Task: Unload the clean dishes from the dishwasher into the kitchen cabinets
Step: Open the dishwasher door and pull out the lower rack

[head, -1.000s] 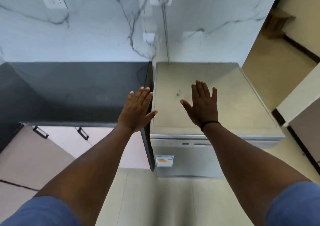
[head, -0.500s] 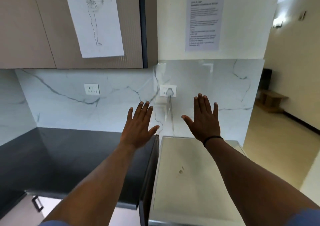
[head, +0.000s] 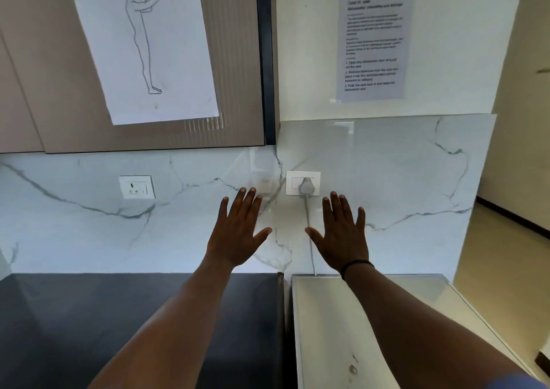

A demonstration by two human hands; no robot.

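My left hand [head: 238,230] and my right hand [head: 342,233] are held up side by side in front of me, backs toward the camera, fingers straight and spread, holding nothing. Below the right arm lies the steel top of the dishwasher [head: 422,305]; its door and racks are out of view. A beige upper cabinet [head: 235,61] with shut doors hangs at the upper left, with a line drawing on paper [head: 143,46] taped to it. No dishes are in view.
A dark countertop [head: 74,323] runs left of the dishwasher below a marble backsplash [head: 401,180]. A grey plug [head: 305,186] sits in the wall socket, its cord dropping behind the dishwasher. A printed instruction sheet [head: 372,46] hangs on the wall. A hallway opens at right.
The view has tilted up from the dishwasher's front and floor to the wall and upper cabinet. Both hands stay raised, spread and empty.
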